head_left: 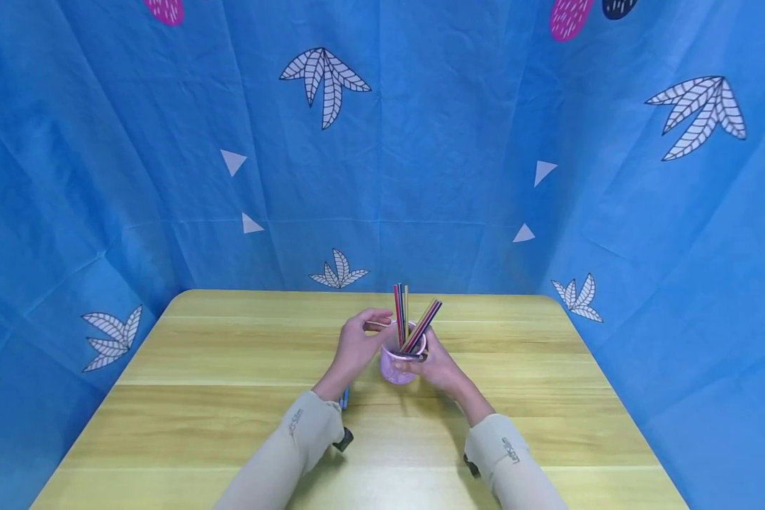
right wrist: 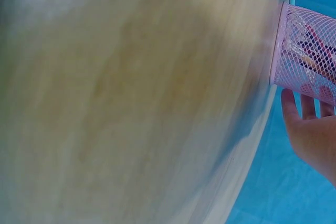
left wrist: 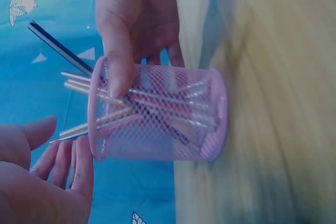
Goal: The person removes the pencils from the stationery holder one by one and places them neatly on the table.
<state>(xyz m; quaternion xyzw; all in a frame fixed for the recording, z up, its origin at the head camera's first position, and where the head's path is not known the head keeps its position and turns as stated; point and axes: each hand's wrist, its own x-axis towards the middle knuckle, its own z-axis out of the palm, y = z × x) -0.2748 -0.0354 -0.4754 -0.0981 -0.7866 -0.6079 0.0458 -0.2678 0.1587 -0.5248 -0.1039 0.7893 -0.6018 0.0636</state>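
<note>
In the head view, a pink mesh cup is seen near the middle of the wooden table, and several thin pencils are contained in it. The cup is clamped by the right hand: its thumb is laid against the mesh near the rim, while its fingers are placed around the far side. By the left hand the cup is approached at the rim; its thumb is kept apart from its fingers, and it cannot be told whether a pencil end is touched there.

It is judged that the cup could be tipped if the rim were pushed by the left hand, because the weight of the leaning pencils is carried high and to different sides. Pencils could also be caught and pulled out by the left fingers, since some ends are pointed toward them. If the thumb of the right hand were pressed too strongly, the mesh could be bent. The blue object, partly hidden by the left forearm, could be knocked by a careless movement of the sleeve.
</note>
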